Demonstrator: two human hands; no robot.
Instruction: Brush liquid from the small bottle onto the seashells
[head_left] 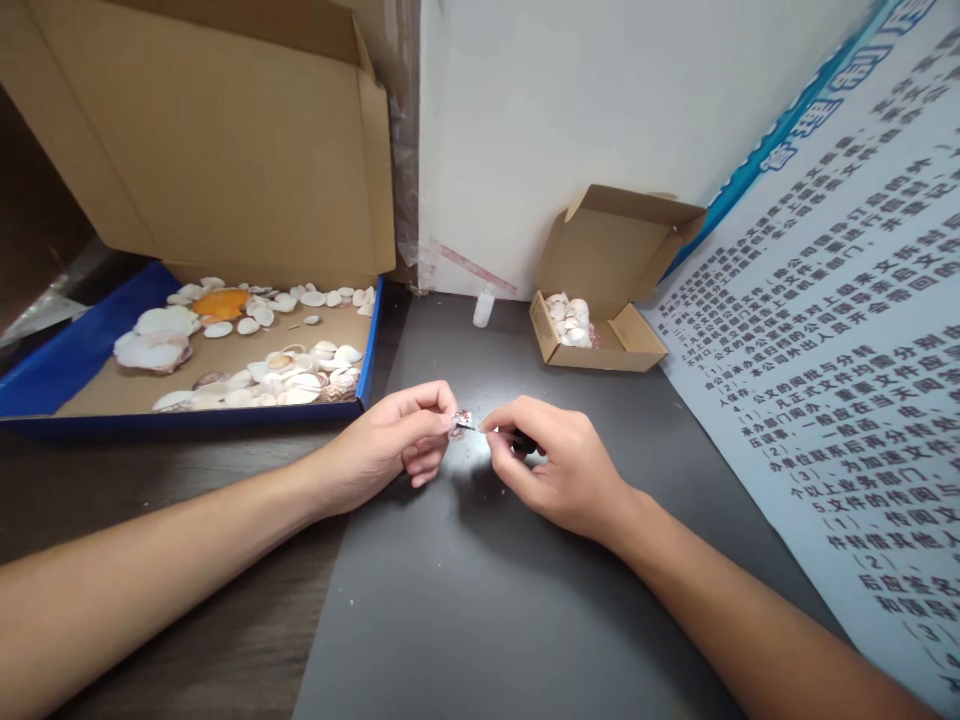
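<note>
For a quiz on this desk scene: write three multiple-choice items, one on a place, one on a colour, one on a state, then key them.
1. Where does the small cardboard box of shells stand?
A. at the far right of the dark mat, near the wall
B. inside the large tray
C. under the person's left arm

2. What colour is the rim of the large shell tray?
A. red
B. blue
C. green

3. How is the small shell held?
A. lying loose on the mat
B. pinched in the left hand while the right hand puts a thin dark tool to it
C. resting in the small box

Answers: 1 A, the box sits open by the wall beside the white bottle. 2 B, the tray's edge is blue. 3 B, left fingertips grip the shell and the tool's tip meets it.
</note>
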